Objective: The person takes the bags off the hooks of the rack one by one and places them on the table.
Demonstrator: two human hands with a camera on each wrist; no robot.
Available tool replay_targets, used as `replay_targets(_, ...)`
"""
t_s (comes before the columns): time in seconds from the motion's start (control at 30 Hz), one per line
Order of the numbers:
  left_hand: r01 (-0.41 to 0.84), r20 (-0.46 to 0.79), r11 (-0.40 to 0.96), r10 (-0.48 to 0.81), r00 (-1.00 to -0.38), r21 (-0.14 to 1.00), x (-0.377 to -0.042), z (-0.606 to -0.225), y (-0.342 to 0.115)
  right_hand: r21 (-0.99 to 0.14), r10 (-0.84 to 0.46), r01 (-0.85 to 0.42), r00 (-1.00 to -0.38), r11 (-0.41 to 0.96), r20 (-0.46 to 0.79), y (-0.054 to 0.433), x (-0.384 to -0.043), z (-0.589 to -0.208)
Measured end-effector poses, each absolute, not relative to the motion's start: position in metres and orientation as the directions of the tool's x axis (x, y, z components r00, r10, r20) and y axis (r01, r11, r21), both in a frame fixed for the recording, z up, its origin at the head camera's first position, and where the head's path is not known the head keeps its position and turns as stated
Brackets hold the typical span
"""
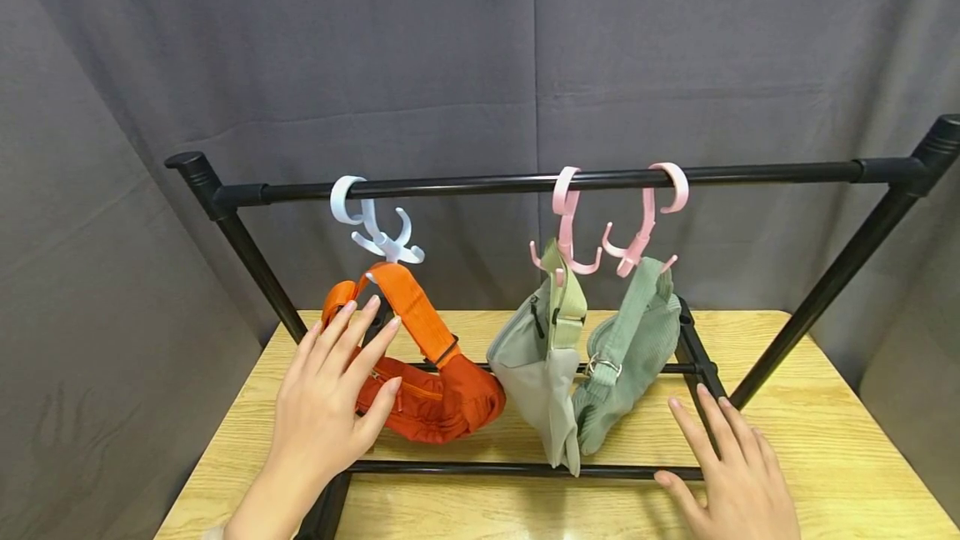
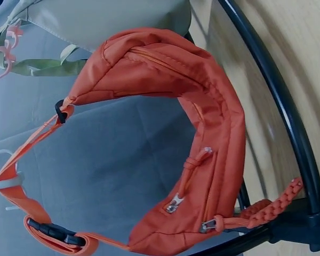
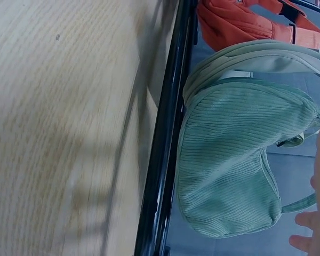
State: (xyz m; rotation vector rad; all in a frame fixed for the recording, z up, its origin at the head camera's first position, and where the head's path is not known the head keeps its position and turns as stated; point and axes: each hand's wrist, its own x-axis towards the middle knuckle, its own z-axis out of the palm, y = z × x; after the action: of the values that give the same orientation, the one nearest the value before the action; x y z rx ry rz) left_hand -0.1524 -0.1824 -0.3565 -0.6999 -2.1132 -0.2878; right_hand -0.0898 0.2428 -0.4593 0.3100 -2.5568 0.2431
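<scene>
An orange crossbody bag (image 1: 427, 398) hangs by its strap from a pale blue hook (image 1: 378, 232) at the rack's left. My left hand (image 1: 322, 394) is in front of it with fingers spread, overlapping the bag in the head view and gripping nothing. A grey-green bag (image 1: 532, 365) hangs from one pink hook (image 1: 567, 223), and a green corduroy bag (image 2: 53, 68) shows partly behind it in the left wrist view. The corduroy bag (image 3: 234, 154) hangs from a second pink hook (image 1: 645, 223). My right hand (image 1: 738, 473) holds nothing, fingers extended near the rack's lower right.
A black metal rack with a top bar (image 1: 465, 184) and a lower front bar (image 1: 517, 469) stands on a wooden table (image 1: 840, 440). Grey curtain (image 1: 450, 48) surrounds it at the back and sides. A braided orange cord (image 2: 274, 205) dangles from the orange bag's end.
</scene>
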Motion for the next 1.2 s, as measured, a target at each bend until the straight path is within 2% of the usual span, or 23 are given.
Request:
replay_targets(0.17,0.596,0.838,0.800,0.368,-0.402,-0.066,-0.155,-0.352,-0.179,-0.107,-0.175,-0.271,-0.827,0.956,0.534,0.242,-0.089,-0.461)
replay_targets(0.33,0.600,0.844,0.797,0.364,-0.393,-0.065,-0.157,-0.346,-0.175,-0.096,-0.185,-0.278,-0.823,0.956,0.538,0.242,-0.088,-0.463)
replay_targets(0.7,0.628,0.883,0.774,0.347,-0.317,-0.078,-0.164,-0.325,-0.166,-0.082,-0.218,-0.315,-0.800,0.946,0.560,0.242,-0.086,-0.466)
replay_targets(1.2,0.626,0.907,0.773,0.331,-0.261,-0.102,-0.174,-0.298,-0.167,-0.151,-0.157,-0.265,-0.851,0.952,0.501,0.236,-0.085,-0.462)
